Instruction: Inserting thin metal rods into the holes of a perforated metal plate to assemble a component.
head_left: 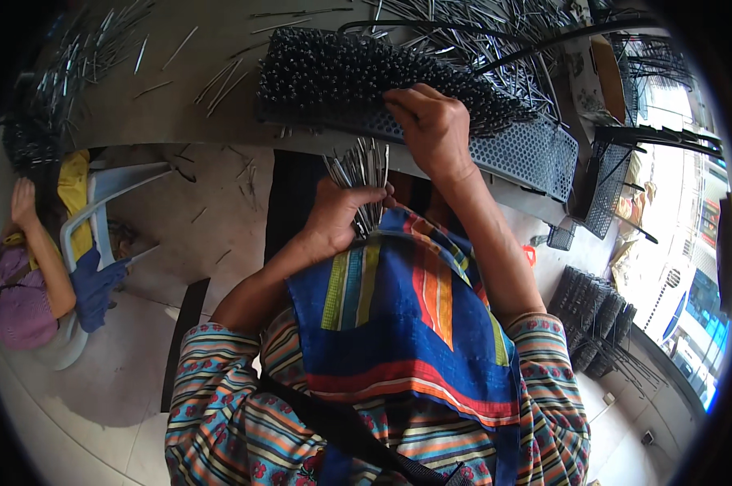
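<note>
A bundle of thin silvery metal rods point(361, 174) stands upright in my left hand point(337, 212), whose fingers wrap round it just in front of the table edge. My right hand point(432, 130) is above the perforated metal rack point(528, 154), fingers pinched together at the near side of the rods in it. What the pinch holds, if anything, is hidden by the fingers. Densely packed upright metal rods point(325, 73) fill the rack's holes from its left end to past the middle. Bare holes show along its front and right part.
Loose rods point(455, 40) lie heaped behind the rack, and another pile point(82, 57) lies at far left. A black cable point(560, 50) crosses above the rack. Dark wire racks point(597, 316) stand on the right floor. At left, a co-worker point(38, 275) sits near a plastic chair point(115, 194).
</note>
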Motion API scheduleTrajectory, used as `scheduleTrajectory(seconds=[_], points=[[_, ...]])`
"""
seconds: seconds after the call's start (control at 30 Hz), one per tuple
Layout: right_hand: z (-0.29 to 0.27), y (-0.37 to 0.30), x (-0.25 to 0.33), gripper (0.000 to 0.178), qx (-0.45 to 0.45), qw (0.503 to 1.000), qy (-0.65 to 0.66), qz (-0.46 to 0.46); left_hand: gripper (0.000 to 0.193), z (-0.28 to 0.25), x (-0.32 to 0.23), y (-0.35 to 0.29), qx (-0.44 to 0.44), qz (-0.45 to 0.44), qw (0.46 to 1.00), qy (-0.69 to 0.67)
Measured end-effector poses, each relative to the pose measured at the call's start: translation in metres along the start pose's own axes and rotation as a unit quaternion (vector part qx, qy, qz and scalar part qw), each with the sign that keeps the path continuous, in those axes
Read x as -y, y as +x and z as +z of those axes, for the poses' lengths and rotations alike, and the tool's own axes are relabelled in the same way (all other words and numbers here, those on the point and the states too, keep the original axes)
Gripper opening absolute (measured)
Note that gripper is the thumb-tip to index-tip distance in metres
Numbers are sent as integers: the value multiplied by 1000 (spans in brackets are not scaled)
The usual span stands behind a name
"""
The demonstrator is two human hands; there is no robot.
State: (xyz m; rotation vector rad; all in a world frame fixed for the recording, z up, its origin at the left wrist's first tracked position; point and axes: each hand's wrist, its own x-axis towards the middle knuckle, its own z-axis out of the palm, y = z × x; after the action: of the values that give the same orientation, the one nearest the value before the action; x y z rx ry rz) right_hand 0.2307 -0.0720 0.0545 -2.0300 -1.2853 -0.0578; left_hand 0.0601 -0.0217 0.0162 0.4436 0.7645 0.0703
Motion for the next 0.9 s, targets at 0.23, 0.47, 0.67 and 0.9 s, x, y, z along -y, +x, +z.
scheduleTrajectory(seconds=[0.23, 0.47, 0.67, 0.9], points=[[-3, -37, -5, 18, -34, 997, -48, 46, 28, 1, 1, 1, 27, 14, 999, -28], [-15, -45, 4, 16, 85, 973, 143, 160, 29, 11, -7, -1, 62, 36, 997, 6], [-17, -46, 1, 5, 114, 800, 408, 425, 25, 12, -5, 2, 23, 34, 999, 16], [-18, -37, -14, 12, -188, 865, 373, 278, 21, 6, 0, 11, -32, -3, 998, 63]])
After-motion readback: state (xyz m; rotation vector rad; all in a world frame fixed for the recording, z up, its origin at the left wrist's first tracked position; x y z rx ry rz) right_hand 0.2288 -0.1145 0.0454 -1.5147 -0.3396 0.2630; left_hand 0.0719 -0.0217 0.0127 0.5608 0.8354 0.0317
